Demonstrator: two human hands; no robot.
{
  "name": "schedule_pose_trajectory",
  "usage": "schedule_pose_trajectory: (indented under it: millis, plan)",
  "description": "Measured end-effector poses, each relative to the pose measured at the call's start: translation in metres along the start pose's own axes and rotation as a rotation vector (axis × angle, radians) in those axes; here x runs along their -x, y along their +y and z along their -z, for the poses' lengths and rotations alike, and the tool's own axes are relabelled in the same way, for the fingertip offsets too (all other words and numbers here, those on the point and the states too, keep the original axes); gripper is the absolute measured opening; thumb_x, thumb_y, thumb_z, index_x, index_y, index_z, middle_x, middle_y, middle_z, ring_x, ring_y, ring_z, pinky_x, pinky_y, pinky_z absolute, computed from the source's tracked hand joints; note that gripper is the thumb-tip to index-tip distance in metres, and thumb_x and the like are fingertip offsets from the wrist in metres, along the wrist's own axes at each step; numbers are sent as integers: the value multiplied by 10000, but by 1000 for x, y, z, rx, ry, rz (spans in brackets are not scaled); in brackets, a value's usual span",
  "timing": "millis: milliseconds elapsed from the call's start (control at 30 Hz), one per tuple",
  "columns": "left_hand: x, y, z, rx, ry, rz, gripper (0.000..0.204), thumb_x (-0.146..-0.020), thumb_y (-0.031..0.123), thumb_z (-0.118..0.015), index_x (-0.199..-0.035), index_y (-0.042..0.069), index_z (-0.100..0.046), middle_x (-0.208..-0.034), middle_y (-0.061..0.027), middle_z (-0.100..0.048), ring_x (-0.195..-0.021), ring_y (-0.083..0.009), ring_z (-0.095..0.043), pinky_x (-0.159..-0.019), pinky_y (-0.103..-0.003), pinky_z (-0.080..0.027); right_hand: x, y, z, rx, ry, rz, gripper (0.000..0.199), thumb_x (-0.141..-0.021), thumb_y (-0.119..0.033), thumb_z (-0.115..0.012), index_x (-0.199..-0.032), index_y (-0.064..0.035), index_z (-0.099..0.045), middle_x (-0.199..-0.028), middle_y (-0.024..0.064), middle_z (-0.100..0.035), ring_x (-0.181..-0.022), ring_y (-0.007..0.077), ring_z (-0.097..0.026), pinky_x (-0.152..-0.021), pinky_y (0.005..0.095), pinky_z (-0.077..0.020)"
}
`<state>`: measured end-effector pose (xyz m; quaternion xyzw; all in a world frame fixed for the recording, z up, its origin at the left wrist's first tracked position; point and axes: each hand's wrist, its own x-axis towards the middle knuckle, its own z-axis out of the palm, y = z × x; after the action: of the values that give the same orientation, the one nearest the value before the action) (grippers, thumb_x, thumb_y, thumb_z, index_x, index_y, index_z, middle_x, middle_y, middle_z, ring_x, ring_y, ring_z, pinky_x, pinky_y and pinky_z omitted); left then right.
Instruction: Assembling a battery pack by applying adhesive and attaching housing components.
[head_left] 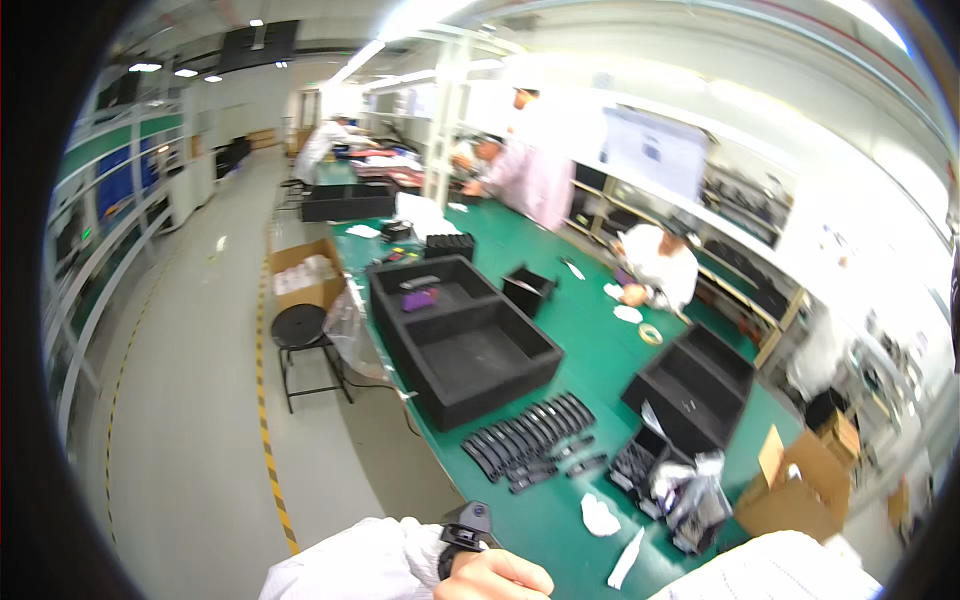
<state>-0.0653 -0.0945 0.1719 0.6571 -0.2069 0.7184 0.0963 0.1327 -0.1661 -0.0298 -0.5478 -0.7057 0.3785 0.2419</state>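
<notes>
My left hand (495,576) is at the lower edge, its fingers curled closed. What it holds, if anything, is hidden below the picture's edge. A black strapped device (468,530) sits on that wrist, over a white sleeve. Of my right arm only the white sleeve (780,572) shows; the right hand is out of view. Beyond my left hand, curved black parts (528,432) lie in a row on the green table (470,480), with several smaller black pieces (575,455) beside them. A white tube (626,560) and a crumpled white wipe (600,515) lie to the right.
A large black divided tray (465,345) holds a purple item (418,299). Right are another black tray (695,385), a bin of bagged parts (680,485) and a cardboard box (795,490). A person (660,265) sits across the table; a stool (300,328) stands left.
</notes>
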Motion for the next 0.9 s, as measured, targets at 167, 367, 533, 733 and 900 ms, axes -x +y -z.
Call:
schedule_pose_trajectory:
  millis: [167,367,533,733,900]
  plan:
    - [-19,0,-58,236,218,320,273,-955,129,-503,-683,105,-514,-651,-37,-543,-457,-168,-474,-452,-292,-349,47,-7,-6,-58,123,-16,275,-903,-91,-658,-1171,-44,-617,-1156,182,-639,-1033,337,-650,-925,411,-492]
    - [31,-10,-56,461,-496,-7,156,-875,75,-541,-737,30,-598,-817,-135,-646,-678,-269,-627,-594,-353,-481,33,-17,17,-140,745,-153,112,-868,-44,-664,-963,8,-692,-916,156,-705,-813,300,-693,-723,359,-541]
    - [79,-9,-45,253,-508,-476,216,-874,60,-531,-767,-62,-673,-939,-187,-705,-893,-243,-668,-775,-308,-549,12,37,54,81,947,-362,281,-856,-86,-693,-1102,23,-613,-979,185,-628,-873,348,-636,-754,404,-512]
    - [16,-25,-53,433,-109,269,56,-821,98,-601,-866,69,-617,-845,-112,-646,-721,-310,-669,-581,-404,-490,-45,91,74,422,911,-536,542,-825,-204,-745,-1235,52,-500,-1082,212,-553,-994,389,-575,-833,442,-492]
    - [89,-90,-77,-75,-463,984,250,-792,-117,-558,-992,-1,-655,-986,-135,-676,-880,-308,-657,-746,-343,-534,-53,112,72,431,775,-650,492,-817,-163,-728,-1195,56,-500,-1068,208,-555,-967,393,-578,-803,458,-499]
